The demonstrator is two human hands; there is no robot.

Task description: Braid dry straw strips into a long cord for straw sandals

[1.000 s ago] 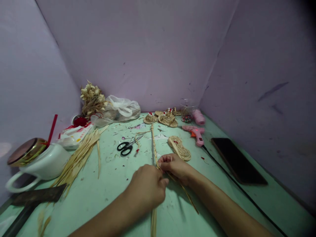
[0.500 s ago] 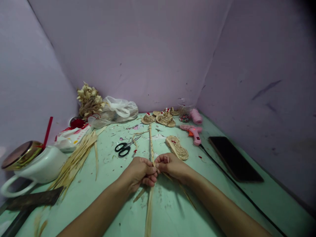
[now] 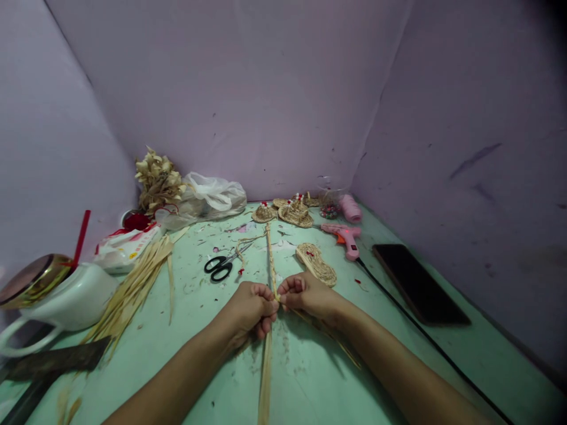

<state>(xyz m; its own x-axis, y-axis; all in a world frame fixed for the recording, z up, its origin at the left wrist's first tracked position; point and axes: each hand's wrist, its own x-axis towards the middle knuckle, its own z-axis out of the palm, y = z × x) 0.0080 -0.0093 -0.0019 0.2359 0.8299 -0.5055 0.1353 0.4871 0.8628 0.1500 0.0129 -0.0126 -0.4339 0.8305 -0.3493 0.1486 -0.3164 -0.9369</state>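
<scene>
A narrow straw braid (image 3: 271, 254) runs away from me down the middle of the table. At its near end, my left hand (image 3: 251, 307) and my right hand (image 3: 308, 297) pinch the straw strands, fingertips almost touching. One long flat strand (image 3: 265, 378) trails toward me from under the left fingers. Thinner strands (image 3: 345, 348) stick out below the right hand. Just beyond the right hand lies a coiled straw sole shape (image 3: 316, 264) with small red bits on it. Black-handled scissors (image 3: 221, 267) rest left of the braid, with a thin twisted cord over their blades.
On the right are a pink glue gun (image 3: 345, 236) with a black cable, and a dark phone (image 3: 419, 283). Small straw hats (image 3: 295, 212) stand at the back. At left lie loose straw strips (image 3: 137, 277), a white mug (image 3: 86, 298) and a dark blade (image 3: 62, 359).
Both hands stay at the braid's near end with slight finger shifts. The strands under the right hand have swung a little outward. The whole view has drifted slightly.
</scene>
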